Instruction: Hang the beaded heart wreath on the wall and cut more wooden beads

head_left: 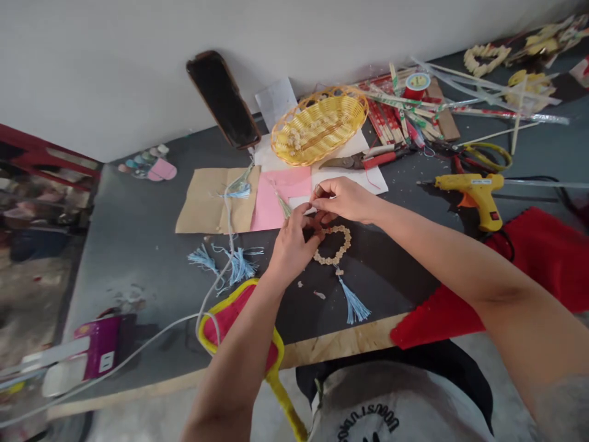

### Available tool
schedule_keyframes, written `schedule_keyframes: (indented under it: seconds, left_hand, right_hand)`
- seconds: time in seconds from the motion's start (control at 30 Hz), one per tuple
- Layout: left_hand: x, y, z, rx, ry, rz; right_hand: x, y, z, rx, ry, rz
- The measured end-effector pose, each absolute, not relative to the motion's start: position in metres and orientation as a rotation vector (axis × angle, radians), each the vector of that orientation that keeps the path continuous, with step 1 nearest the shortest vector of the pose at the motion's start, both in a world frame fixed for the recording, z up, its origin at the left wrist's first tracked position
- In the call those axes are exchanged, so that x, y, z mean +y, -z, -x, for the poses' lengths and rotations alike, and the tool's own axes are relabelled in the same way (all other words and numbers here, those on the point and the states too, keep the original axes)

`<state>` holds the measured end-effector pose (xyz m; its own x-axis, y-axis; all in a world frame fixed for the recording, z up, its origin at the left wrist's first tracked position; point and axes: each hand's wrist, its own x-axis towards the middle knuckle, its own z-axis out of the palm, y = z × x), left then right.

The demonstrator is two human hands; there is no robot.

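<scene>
A pale beaded bracelet (348, 238) lies in a loop on the dark table, with a light blue tassel (353, 302) hanging from its lower end. My left hand (294, 240) is closed at the upper left of the loop, its fingertips on the end of the bracelet beside a small red spot. Just above, my right hand (345, 199) pinches close to the left fingertips. What sits between the right fingers is too small to make out. Behind the hands, a pink sheet (285, 184) bears a pale green tassel (283, 204).
Several blue tassels (242, 265) and a white cable (216, 282) lie leftward. A yellow basket (322, 126), pliers (359, 161) and a phone (223, 98) stand behind. Rightward are a glue gun (473, 184), scissors (490, 156) and red cloth (547, 258). A yellow-rimmed pink object (230, 310) is under my left forearm.
</scene>
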<state>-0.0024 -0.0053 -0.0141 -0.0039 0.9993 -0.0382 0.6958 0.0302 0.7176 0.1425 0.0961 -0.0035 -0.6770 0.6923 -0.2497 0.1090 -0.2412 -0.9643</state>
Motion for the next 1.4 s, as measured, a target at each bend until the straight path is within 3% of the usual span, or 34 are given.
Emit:
schedule_keyframes:
  seconds: [0.33, 1.4]
  left_hand:
    - [-0.005, 0.02, 0.004, 1.717, -0.738, -1.699]
    - [-0.003, 0.022, -0.006, 1.783, -0.783, -1.722]
  right_hand:
    - [0.1, 0.026, -0.141, -1.657, -1.876, 0.958]
    - [0.103, 0.008, -0.15, -1.618, -1.941, 0.964]
